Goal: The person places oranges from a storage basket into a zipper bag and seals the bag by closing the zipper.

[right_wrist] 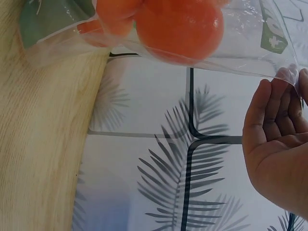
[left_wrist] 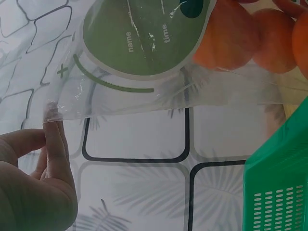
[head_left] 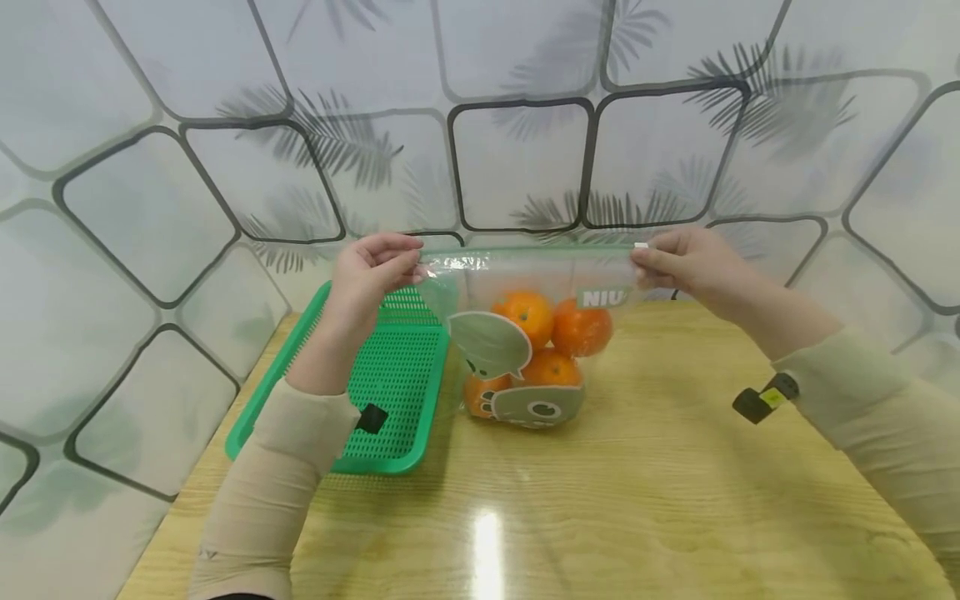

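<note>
A clear zip bag (head_left: 517, 271) with green printed patches hangs upright between my hands, its top edge stretched straight. Several oranges (head_left: 528, 317) lie inside it, piled toward the bottom. My left hand (head_left: 371, 271) pinches the top left corner between thumb and fingers. At the opposite corner, my right hand (head_left: 690, 260) pinches the edge beside a small white slider (head_left: 641, 246). In the left wrist view the bag's printed label (left_wrist: 144, 43) shows near the fingers. The right wrist view shows oranges (right_wrist: 180, 29) through the clear plastic.
A green perforated basket (head_left: 390, 392) stands on the wooden table (head_left: 615, 500) at left, partly behind my left forearm. A pale wall covering (head_left: 517, 167) with dark outlines and leaf prints rises behind the table.
</note>
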### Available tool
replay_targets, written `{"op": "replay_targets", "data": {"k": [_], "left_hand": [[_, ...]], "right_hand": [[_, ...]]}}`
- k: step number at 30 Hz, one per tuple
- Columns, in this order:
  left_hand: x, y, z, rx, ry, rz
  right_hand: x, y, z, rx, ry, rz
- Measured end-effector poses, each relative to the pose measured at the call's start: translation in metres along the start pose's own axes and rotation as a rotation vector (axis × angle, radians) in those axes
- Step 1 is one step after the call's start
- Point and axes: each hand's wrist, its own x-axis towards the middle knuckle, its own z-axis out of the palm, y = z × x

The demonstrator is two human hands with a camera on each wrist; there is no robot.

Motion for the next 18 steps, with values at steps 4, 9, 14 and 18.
{"op": "replay_targets", "data": {"k": [4,9,14,18], "left_hand": [[0.000,-0.002,0.000,-0.015,-0.009,-0.019],[0.000,-0.004,-0.001,-0.034,-0.016,-0.038],[0.001,-0.001,-0.001,-0.047,-0.017,-0.046],[0.000,0.003,0.000,-0.049,-0.018,-0.042]], "right_hand": [[0.001,0.004,0.002,0.059,-0.024,0.007],[-0.002,0.005,0.005,0.065,-0.017,0.005],[-0.002,-0.001,0.005,-0.005,0.027,-0.031],[-0.003,-0.006,0.004,-0.022,0.072,-0.070]]}}
